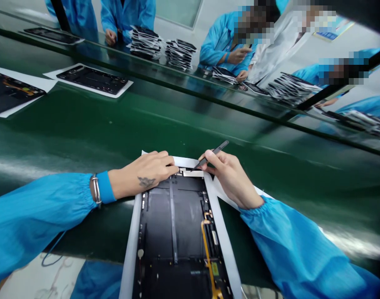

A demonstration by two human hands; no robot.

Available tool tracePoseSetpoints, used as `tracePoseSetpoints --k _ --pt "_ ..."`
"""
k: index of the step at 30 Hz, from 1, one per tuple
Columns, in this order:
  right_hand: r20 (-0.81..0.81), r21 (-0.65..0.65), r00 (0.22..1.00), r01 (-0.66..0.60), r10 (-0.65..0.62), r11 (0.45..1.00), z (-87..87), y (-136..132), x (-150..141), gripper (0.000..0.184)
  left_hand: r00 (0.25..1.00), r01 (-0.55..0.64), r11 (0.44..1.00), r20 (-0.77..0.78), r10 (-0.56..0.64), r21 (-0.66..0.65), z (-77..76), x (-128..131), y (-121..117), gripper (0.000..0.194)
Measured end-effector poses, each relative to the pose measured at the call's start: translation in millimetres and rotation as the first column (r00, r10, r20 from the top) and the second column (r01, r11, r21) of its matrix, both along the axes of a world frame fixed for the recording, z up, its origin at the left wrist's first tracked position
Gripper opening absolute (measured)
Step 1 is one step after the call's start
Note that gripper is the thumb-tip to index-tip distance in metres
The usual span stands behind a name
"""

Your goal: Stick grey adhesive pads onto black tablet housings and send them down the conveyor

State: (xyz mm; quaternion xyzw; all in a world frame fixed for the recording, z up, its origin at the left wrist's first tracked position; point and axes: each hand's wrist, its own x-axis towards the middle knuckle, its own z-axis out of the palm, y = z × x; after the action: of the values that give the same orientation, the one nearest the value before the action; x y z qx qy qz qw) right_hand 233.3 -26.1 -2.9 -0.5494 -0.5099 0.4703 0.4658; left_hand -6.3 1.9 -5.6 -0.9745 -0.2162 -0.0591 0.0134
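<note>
An opened tablet housing (188, 207) lies lengthwise in front of me on a white sheet (131, 249). Its inside is black, with an orange flex cable (205, 245) along the right side. My left hand (154, 168) is closed at the housing's far left edge, fingers curled and their tips partly hidden. Between the thumb and fingers of my right hand (230, 172) is a dark pair of tweezers (220, 147). Their tip points down-left at a pale strip (192, 173) along the far edge; whether it touches cannot be seen.
On the green bench (115, 128), another open tablet housing (92, 79) lies on paper at the far left, with a further one (12, 93) nearer the left edge. Behind a dark rail, stacks of housings (180, 54) stand before people in blue coats.
</note>
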Motion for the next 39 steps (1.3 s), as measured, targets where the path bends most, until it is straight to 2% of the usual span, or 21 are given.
tracePoseSetpoints --k 27,39 --pt "0.042 -0.041 0.999 -0.012 0.014 0.999 5.6 2.8 -1.3 0.050 0.999 -0.019 0.999 -0.031 0.018 -0.040 7.8 3.1 -1.9 0.027" --pt "0.072 -0.014 0.997 -0.016 0.017 1.000 1.6 2.8 -0.7 0.049 1.000 -0.009 1.000 -0.023 0.009 0.007 3.2 2.3 -0.7 0.039"
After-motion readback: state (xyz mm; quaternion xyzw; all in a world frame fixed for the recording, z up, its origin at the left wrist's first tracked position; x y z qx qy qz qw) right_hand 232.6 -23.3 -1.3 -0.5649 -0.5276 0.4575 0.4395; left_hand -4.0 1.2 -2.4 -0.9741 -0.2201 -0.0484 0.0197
